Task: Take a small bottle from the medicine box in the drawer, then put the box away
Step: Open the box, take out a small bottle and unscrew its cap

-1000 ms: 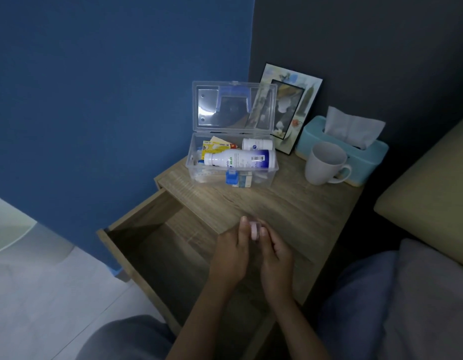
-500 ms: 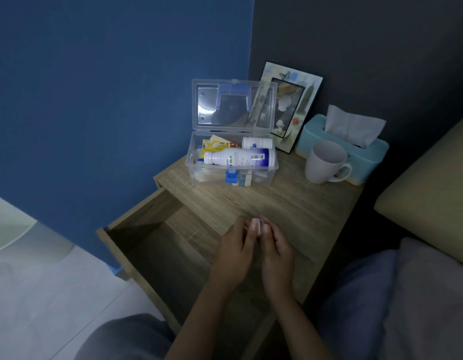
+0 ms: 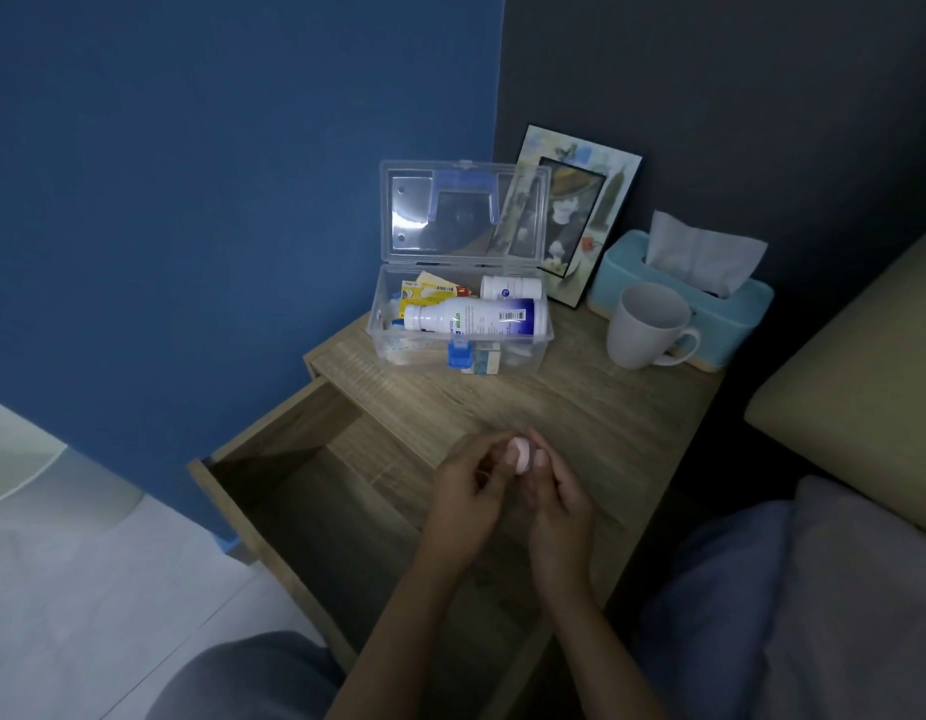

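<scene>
A clear plastic medicine box stands on the wooden nightstand with its lid raised. A large white bottle, a smaller white bottle and packets lie inside. My left hand and my right hand meet over the front of the nightstand, and together they hold a small pale pink bottle between the fingertips. Most of that bottle is hidden by fingers. The drawer below is pulled out, and what I see of it is empty.
A white mug, a teal tissue box and a framed picture stand at the back right. A blue wall is on the left, a bed with a cushion on the right. My knee is below the drawer.
Both hands stayed together at the same spot. The fingers shifted slightly on the small bottle, so a bit more of its pink top shows now.
</scene>
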Tool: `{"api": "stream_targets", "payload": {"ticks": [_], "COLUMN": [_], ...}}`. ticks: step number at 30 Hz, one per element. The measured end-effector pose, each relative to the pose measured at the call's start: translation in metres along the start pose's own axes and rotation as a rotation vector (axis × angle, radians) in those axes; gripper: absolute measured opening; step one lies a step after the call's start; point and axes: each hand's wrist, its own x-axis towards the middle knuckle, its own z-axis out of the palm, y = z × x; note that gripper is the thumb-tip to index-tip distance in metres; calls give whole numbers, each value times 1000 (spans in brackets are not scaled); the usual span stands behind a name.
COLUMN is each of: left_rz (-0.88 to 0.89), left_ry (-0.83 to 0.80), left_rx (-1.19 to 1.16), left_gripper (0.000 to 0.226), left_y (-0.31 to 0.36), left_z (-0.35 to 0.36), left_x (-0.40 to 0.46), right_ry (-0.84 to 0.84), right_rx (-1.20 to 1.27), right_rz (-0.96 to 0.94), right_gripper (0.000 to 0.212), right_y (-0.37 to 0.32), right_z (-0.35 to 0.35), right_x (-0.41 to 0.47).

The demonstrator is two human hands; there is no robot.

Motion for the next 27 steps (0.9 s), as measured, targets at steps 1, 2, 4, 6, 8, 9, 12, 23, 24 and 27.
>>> {"api": "stream_targets", "payload": {"ticks": [1,2,4,6,8,9,12,23,24,27], "left_rz": [4,8,6,-5,-24,-44,-116,-376,-385,-377], "left_ry": [-8,-18,-37,-50,-48,-47,-34,80,70,88], "left_rx": [21,36,31,52,79,75,51,40,48,27], "left_gripper": [22,23,24,25,26,27,26,47,46,34], "left_y": [0,1,2,2,0,-1,-1,12,13,14], "left_z": [0,0,0,0,2,3,6,9,9,8], "left_x": [1,1,1,2,2,2,3,15,16,15], "right_ry": [2,7,18,16,10,2,-19,-82,-77,-62], "right_rx": [3,12,29,13,-20,-34,-61,-1,-6,-23], "right_rz": [-5,-5,16,25,18,11,4,30,30,33], "right_gripper": [27,28,27,25,24,24,23,29,29,28], "right_y": [0,1,2,4,4,4,4,7,8,7], "right_z": [0,-1,-2,-3,-3,-2,-3,-8,-8,-9], "right_x": [0,0,0,1,1,0,2,4,4,4]}}
